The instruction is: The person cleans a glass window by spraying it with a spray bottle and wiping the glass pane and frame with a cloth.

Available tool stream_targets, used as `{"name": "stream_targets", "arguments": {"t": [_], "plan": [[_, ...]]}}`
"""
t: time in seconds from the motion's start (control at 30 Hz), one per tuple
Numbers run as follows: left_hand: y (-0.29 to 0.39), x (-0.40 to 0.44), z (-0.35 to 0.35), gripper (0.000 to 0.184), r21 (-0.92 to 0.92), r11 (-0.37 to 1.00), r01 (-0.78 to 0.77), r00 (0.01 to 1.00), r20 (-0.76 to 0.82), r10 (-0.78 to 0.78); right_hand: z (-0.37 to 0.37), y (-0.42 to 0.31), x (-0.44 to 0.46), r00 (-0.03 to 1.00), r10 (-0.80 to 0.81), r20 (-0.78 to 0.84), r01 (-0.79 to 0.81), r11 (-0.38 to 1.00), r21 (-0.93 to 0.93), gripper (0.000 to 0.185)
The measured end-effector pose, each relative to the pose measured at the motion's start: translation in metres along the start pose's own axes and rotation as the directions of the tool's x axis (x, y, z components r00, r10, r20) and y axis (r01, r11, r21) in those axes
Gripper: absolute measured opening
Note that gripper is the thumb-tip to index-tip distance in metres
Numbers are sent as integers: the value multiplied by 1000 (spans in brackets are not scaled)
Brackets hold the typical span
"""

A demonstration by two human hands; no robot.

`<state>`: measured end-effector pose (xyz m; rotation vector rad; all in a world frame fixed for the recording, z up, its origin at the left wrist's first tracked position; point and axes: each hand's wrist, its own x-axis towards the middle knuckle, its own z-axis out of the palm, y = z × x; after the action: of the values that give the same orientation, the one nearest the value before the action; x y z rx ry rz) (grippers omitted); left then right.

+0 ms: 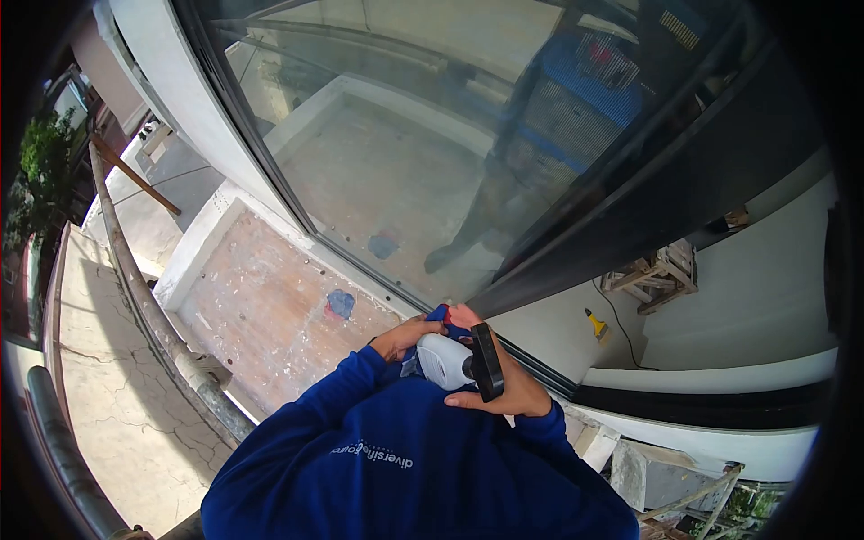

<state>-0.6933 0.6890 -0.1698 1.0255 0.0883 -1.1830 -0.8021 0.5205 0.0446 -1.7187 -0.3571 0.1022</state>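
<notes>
In front of the blue-sleeved torso, both hands are close together at the window's edge. My left hand (402, 338) is closed, its fingers pinching a bunched blue and red cloth (437, 315). My right hand (520, 389) curves around a white rounded object (439, 362) with a black knob and a black bar (487, 363); its exact kind does not show. The thumb lies below the white body, and the fingers extend up beside the cloth. The black bar covers part of this hand. Whether the right fingertips also grip the cloth is unclear.
A large tinted glass pane (387, 162) reflects the ledge and the person. On the speckled ledge (261, 279) lies a blue-grey patch (340, 304). Metal pipes (171, 342) run along the left. Through the opening are a yellow-handled tool (597, 326), a black cord and a wooden stand (657, 277).
</notes>
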Motion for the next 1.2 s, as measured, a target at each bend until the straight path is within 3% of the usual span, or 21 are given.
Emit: {"name": "stream_targets", "arguments": {"t": [0.03,0.13,0.17,0.27,0.3,0.4,0.43,0.53,0.57,0.67,0.8,0.9,1.0,1.1,1.2], "plan": [[5,-4,4,38,21,1000,11,1000,-7,-11,-21,-9,-1,982,29,185,-12,996,-90,96],[10,-6,4,42,67,997,28,999,-25,-26,-55,-10,-6,928,194,318,-226,972,68,89],[11,-7,5,43,94,995,23,1000,-13,-22,-62,-20,-7,908,203,365,-225,974,18,82],[20,-7,11,42,129,992,11,1000,-11,-9,-58,-27,-8,893,96,440,6,974,-225,77],[21,-9,12,42,129,992,13,1000,-22,-10,-56,-23,-12,913,-11,409,132,954,-269,65],[19,-5,6,52,156,987,34,997,-72,-23,-72,-38,-13,980,141,142,-136,990,-40,49],[16,-3,3,55,160,986,36,997,-77,-24,-70,-45,-11,986,166,-19,-165,986,32,27],[17,-1,2,62,167,985,50,996,-82,-37,-69,-59,-5,976,218,23,-217,974,-61,27],[19,-1,3,63,167,984,54,996,-85,-40,-59,-62,2,994,87,-66,-98,977,-188,30],[25,-7,7,65,149,986,76,993,-98,-62,-61,-73,14,966,256,-39,-254,907,-336,29],[22,-5,3,50,149,988,38,993,-114,-21,-64,-55,18,981,194,-25,-195,963,-184,27],[29,-11,7,37,163,987,16,997,-71,-5,-61,-47,19,971,237,15,-237,971,-18,23],[30,-10,8,30,177,984,16,998,-57,-6,-59,-33,23,974,183,133,-204,964,173,25],[30,-10,8,29,138,990,21,996,-83,-10,-60,-30,27,944,279,175,-314,924,219,28],[24,-8,2,30,70,997,38,996,-78,-32,-59,17,22,976,103,191,-175,897,405,52]]}}
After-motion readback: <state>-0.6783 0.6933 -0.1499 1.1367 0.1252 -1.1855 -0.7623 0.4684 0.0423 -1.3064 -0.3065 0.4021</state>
